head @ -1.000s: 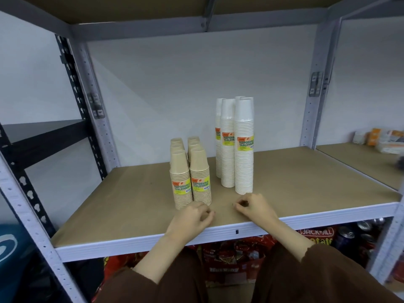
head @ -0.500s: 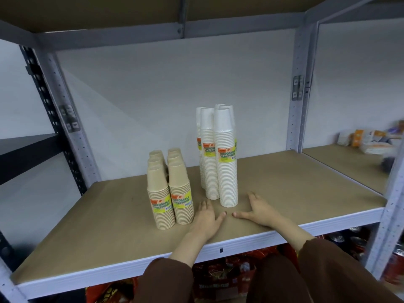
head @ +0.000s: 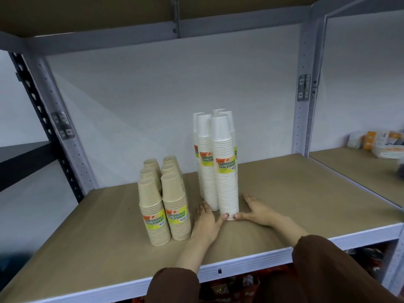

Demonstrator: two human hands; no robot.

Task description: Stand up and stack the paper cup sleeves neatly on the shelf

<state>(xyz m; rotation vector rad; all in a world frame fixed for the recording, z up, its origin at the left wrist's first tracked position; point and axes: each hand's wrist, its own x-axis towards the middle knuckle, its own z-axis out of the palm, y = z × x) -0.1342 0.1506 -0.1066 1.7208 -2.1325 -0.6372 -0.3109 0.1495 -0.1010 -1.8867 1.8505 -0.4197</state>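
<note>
Head view: rear white cup sleeves (head: 219,112) mostly hidden behind front sleeve (head: 226,167).

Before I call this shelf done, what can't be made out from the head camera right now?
- Rear white sleeves: count and alignment hidden behind the front white sleeve.
- Rear brown sleeves: bases hidden by the front brown sleeves.
- Items on the neighbouring shelf: blurred, cut by the right edge.
- Goods below the shelf: dark, covered by the sleeved arms.
- Label small print: too small.
</note>
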